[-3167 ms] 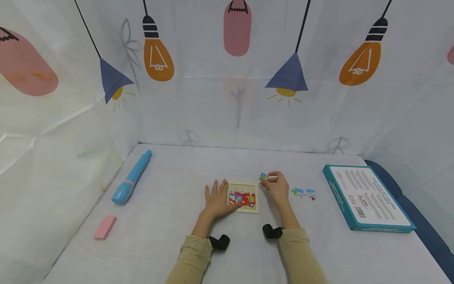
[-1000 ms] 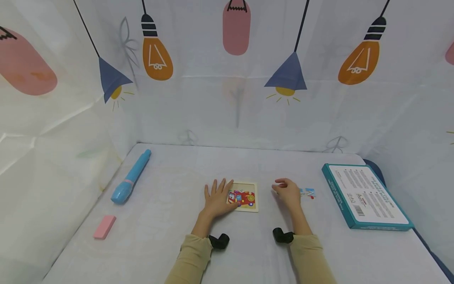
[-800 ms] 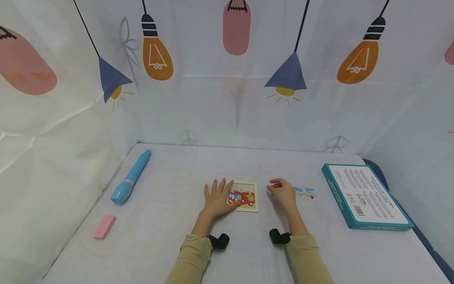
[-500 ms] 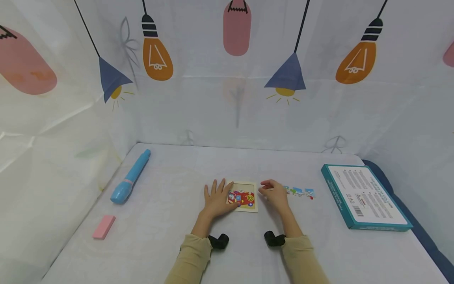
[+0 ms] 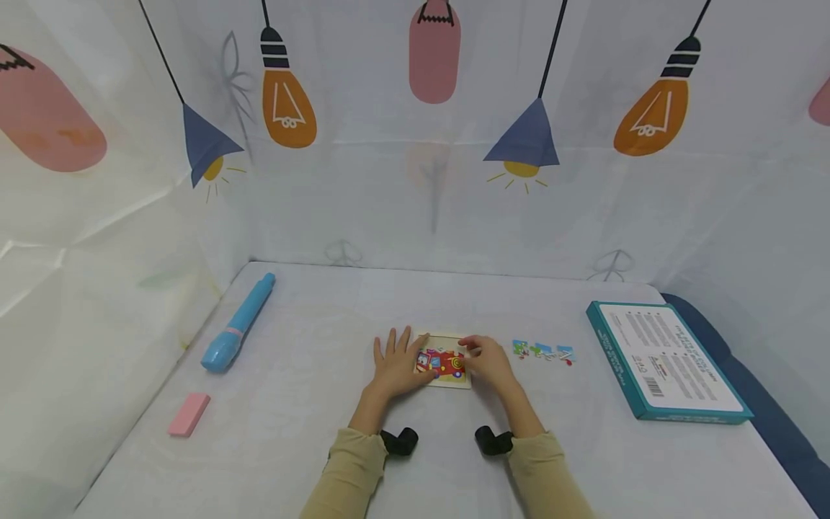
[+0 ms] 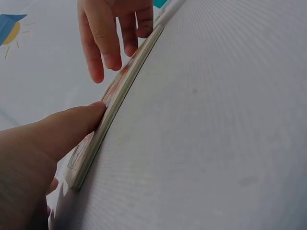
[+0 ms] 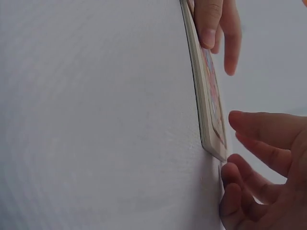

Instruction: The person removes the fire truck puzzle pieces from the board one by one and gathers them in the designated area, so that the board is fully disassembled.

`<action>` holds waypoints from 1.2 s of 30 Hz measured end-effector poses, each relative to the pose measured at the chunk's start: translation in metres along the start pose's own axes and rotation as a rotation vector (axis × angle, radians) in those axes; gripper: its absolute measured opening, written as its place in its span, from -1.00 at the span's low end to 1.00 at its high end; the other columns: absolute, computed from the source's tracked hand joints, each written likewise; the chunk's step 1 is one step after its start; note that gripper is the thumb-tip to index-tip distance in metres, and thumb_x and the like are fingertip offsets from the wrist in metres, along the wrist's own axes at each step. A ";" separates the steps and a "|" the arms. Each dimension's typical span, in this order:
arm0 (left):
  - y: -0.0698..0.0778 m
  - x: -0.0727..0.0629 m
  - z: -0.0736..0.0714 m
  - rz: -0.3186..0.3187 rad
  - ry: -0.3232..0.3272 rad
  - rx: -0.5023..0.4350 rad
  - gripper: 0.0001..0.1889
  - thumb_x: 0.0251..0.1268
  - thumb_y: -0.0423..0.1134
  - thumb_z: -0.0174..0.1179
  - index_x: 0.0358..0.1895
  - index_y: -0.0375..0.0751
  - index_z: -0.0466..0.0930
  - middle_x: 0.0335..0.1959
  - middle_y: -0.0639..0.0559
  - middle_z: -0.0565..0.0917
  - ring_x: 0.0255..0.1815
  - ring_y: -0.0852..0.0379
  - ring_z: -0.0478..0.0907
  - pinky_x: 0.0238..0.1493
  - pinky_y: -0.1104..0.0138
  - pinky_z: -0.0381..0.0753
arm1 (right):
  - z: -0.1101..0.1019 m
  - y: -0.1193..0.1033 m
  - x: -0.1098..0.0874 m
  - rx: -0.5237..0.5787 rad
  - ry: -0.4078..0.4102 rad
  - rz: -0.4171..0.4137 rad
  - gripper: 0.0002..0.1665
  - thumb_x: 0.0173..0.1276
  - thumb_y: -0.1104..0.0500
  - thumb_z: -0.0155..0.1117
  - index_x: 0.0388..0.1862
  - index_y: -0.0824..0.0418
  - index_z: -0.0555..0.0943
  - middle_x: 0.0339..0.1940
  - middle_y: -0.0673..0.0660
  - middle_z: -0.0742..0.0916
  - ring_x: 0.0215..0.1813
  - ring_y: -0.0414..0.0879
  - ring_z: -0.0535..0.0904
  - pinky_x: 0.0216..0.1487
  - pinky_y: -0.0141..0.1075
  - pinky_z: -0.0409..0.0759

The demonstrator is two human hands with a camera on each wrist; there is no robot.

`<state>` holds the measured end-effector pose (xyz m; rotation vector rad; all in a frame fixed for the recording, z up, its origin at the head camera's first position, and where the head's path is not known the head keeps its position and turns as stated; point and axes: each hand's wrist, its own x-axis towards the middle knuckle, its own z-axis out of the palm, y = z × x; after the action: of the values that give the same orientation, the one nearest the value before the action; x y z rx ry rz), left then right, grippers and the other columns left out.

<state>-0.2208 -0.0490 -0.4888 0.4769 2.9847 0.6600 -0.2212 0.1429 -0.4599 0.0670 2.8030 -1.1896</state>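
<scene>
A small wooden puzzle board [image 5: 447, 339] with a red fire-truck picture lies flat on the table between my hands; its upper strip is bare wood. My left hand [image 5: 394, 371] rests spread on the board's left side, its thumb [image 6: 79, 122] pressing the picture's lower edge. My right hand [image 5: 491, 364] hovers at the board's right edge, thumb and fingers loosely bent and apart. Nothing shows between those fingers [image 7: 264, 129] in the right wrist view. Right of this hand, several blue-and-green jigsaw pieces [image 5: 542, 351] lie in a short row.
A teal-edged box [image 5: 674, 360] with a white printed face lies at the right table edge. On the left are a blue club-shaped object [image 5: 240, 324] and a pink block [image 5: 189, 414]. A printed white curtain [image 5: 389, 194] stands behind the table.
My right hand earlier held a jigsaw piece, which now lies at the row's left end. That hand has moved left, away from the pieces, to the board. My left hand has stayed put.
</scene>
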 end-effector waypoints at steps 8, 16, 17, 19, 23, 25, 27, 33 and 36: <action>-0.001 -0.002 0.001 0.165 -0.001 -0.017 -0.50 0.23 0.10 0.10 0.26 0.24 0.39 0.47 -0.14 -0.02 0.45 -0.28 -0.22 0.29 -0.25 -0.31 | 0.000 0.000 -0.002 -0.115 -0.066 0.031 -0.53 0.04 0.15 0.42 -0.03 0.22 0.60 -0.03 0.28 0.49 0.00 0.14 0.45 0.08 0.03 0.40; 0.001 -0.001 -0.002 0.159 0.003 -0.030 -0.56 0.25 0.10 0.09 0.21 0.24 0.46 0.47 -0.11 0.00 0.45 -0.28 -0.21 0.29 -0.25 -0.29 | -0.002 0.000 0.001 -0.121 -0.084 0.001 -0.61 -0.01 0.17 0.46 -0.16 0.20 0.58 -0.07 0.27 0.47 -0.09 0.10 0.45 0.00 0.00 0.43; 0.001 -0.001 -0.002 0.158 0.004 -0.032 -0.56 0.24 0.10 0.09 0.21 0.24 0.47 0.47 -0.11 0.00 0.45 -0.28 -0.21 0.29 -0.25 -0.29 | -0.002 0.000 0.001 -0.118 -0.086 -0.001 -0.61 -0.01 0.19 0.46 -0.18 0.20 0.56 -0.09 0.26 0.47 -0.10 0.09 0.44 -0.02 -0.01 0.43; 0.002 -0.002 -0.002 0.158 0.007 -0.037 -0.56 0.24 0.10 0.09 0.20 0.24 0.47 0.46 -0.11 0.02 0.45 -0.28 -0.20 0.29 -0.25 -0.29 | -0.002 0.000 0.002 -0.109 -0.089 -0.010 -0.62 -0.02 0.22 0.46 -0.21 0.20 0.53 -0.15 0.22 0.47 -0.15 0.06 0.43 -0.09 -0.06 0.43; 0.002 -0.002 -0.002 0.153 0.004 -0.039 -0.57 0.24 0.11 0.09 0.20 0.24 0.48 0.46 -0.10 0.03 0.45 -0.27 -0.20 0.29 -0.25 -0.29 | -0.001 0.000 0.003 -0.068 -0.086 -0.035 -0.64 -0.03 0.30 0.43 -0.26 0.22 0.48 -0.27 0.17 0.51 -0.22 0.01 0.42 -0.19 -0.15 0.42; 0.003 -0.002 -0.002 0.150 0.003 -0.041 -0.57 0.24 0.11 0.09 0.19 0.24 0.48 0.46 -0.10 0.04 0.45 -0.27 -0.20 0.29 -0.25 -0.29 | -0.002 0.001 0.003 -0.028 -0.077 -0.034 -0.69 0.00 0.33 0.39 -0.28 0.23 0.48 -0.30 0.14 0.55 -0.24 -0.01 0.45 -0.22 -0.18 0.45; 0.003 -0.002 -0.002 0.147 0.001 -0.041 -0.56 0.24 0.11 0.09 0.19 0.24 0.48 0.46 -0.10 0.04 0.45 -0.27 -0.20 0.29 -0.25 -0.29 | -0.002 0.001 0.002 0.011 -0.072 -0.028 -0.75 0.05 0.34 0.35 -0.30 0.23 0.49 -0.33 0.12 0.59 -0.26 -0.03 0.48 -0.25 -0.21 0.47; 0.002 -0.001 -0.001 0.142 -0.005 -0.035 -0.56 0.24 0.12 0.08 0.20 0.25 0.47 0.46 -0.10 0.04 0.45 -0.27 -0.19 0.29 -0.25 -0.29 | -0.005 0.001 0.001 0.083 -0.081 0.003 -0.84 0.13 0.32 0.29 -0.33 0.26 0.50 -0.37 0.13 0.63 -0.30 -0.05 0.51 -0.33 -0.29 0.46; 0.001 0.000 0.000 0.136 -0.010 -0.026 -0.55 0.24 0.13 0.08 0.21 0.26 0.46 0.46 -0.09 0.04 0.45 -0.27 -0.20 0.29 -0.24 -0.30 | -0.006 0.000 0.001 0.110 -0.090 0.027 -0.85 0.15 0.32 0.27 -0.31 0.27 0.50 -0.36 0.15 0.63 -0.32 -0.05 0.50 -0.37 -0.31 0.44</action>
<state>-0.2209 -0.0478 -0.4882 0.6838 2.9500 0.7029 -0.2231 0.1476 -0.4561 0.0581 2.6506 -1.3053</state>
